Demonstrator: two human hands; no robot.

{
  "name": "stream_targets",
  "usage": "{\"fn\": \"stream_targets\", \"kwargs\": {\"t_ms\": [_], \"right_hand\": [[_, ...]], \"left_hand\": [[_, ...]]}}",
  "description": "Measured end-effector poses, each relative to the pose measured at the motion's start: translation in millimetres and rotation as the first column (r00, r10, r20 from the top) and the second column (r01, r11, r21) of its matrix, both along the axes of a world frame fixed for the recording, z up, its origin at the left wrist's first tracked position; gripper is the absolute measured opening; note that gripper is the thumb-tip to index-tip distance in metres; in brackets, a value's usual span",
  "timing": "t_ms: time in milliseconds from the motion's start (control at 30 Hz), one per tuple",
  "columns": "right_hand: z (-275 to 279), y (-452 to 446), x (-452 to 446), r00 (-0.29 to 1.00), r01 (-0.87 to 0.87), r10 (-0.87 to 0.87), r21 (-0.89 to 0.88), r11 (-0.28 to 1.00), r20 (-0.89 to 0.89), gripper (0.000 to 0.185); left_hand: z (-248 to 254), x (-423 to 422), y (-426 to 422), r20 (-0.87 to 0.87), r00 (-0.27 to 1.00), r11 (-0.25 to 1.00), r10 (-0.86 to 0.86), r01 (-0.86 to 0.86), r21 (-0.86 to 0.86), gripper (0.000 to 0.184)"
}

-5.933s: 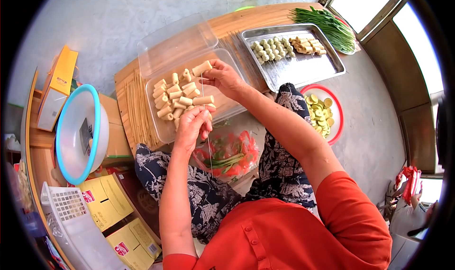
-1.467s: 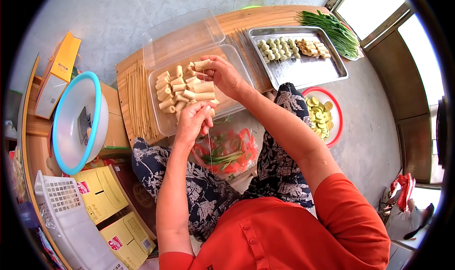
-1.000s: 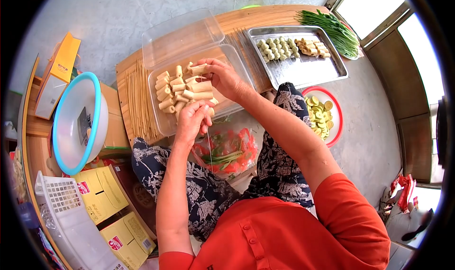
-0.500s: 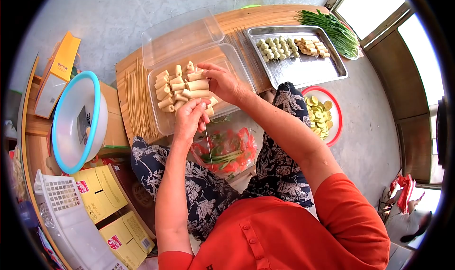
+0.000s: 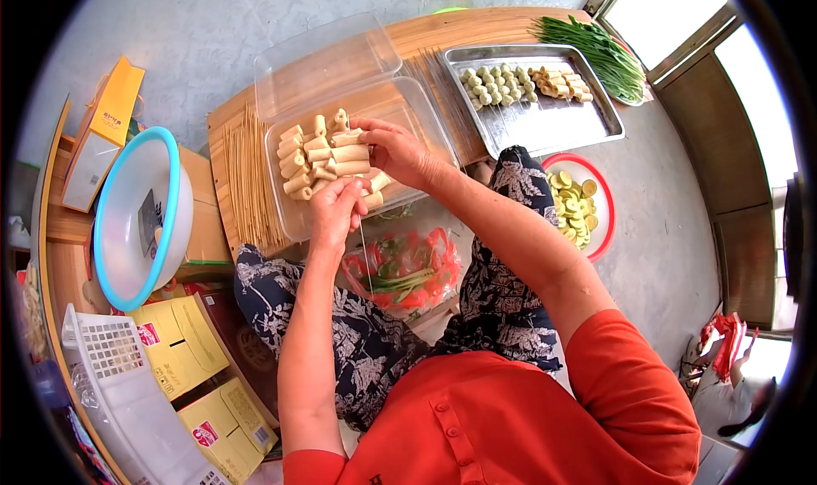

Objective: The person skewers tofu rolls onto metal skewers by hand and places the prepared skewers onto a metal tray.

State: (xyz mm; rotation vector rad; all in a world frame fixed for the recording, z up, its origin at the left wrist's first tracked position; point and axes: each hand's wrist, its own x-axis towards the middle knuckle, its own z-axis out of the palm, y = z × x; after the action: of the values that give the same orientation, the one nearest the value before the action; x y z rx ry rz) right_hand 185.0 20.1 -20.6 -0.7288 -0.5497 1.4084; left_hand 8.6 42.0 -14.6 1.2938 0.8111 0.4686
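A clear plastic tub (image 5: 294, 221) in front of me holds a heap of short beige tofu-skin rolls (image 5: 298, 163). My left hand (image 5: 337, 208) is closed at the tub's near side, pinching a thin skewer (image 5: 367, 255) that hangs down over my lap. The skewer's upper end is hidden among fingers and rolls. Over the tub's right part, my right hand (image 5: 398, 151) has its thumb and fingers closed around the end of one roll (image 5: 346, 139). Bamboo skewers (image 5: 251, 183) lie left of the tub.
A metal tray (image 5: 557, 132) carries green skewered balls and rolls. Green chives (image 5: 596, 59) lie beyond it. A red-rimmed bowl of sliced vegetables (image 5: 574, 208) stands right, a red plastic bag (image 5: 408, 272) below. Left are a blue-rimmed basin (image 5: 106, 230) and yellow boxes (image 5: 183, 349).
My right hand has moved slightly left and down, and its fingers have come onto a roll. My left hand has shifted slightly left and down with the skewer.
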Motion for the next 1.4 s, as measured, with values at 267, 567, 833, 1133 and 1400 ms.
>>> {"fn": "stream_targets", "kwargs": {"t_ms": [267, 567, 833, 1133, 1400], "right_hand": [[-4.6, 3.6, 0.0, 0.996, -0.079, 0.080, -0.008, 0.997, 0.027, 0.034], [-52.6, 7.3, 20.3, 0.038, 0.104, 0.149, -0.152, 0.983, 0.988, 0.025], [-74.0, -3.3, -0.9, -0.541, -0.044, 0.089, -0.134, 0.990, 0.837, 0.014], [-19.4, 16.5, 41.9, 0.838, 0.248, -0.144, -0.131, 0.960, 0.527, 0.028], [-4.7, 8.5, 41.1, 0.977, 0.179, -0.181, 0.026, 0.983, 0.115, 0.029]], "left_hand": [[-4.2, 0.0, 1.7, -0.001, 0.997, 0.997, 0.078, -0.078, -0.023, 0.022], [6.3, -3.5, 4.3, -0.026, 0.996, 0.993, 0.090, -0.088, 0.074, 0.017], [8.7, -6.8, 3.7, 0.008, 0.998, 0.997, 0.064, -0.064, 0.051, 0.018], [4.9, -6.6, -0.9, -0.054, 0.997, 0.994, -0.047, 0.052, 0.096, 0.017], [9.5, -4.5, -7.9, -0.066, 0.988, 0.990, -0.138, 0.140, 0.028, 0.016]]}}
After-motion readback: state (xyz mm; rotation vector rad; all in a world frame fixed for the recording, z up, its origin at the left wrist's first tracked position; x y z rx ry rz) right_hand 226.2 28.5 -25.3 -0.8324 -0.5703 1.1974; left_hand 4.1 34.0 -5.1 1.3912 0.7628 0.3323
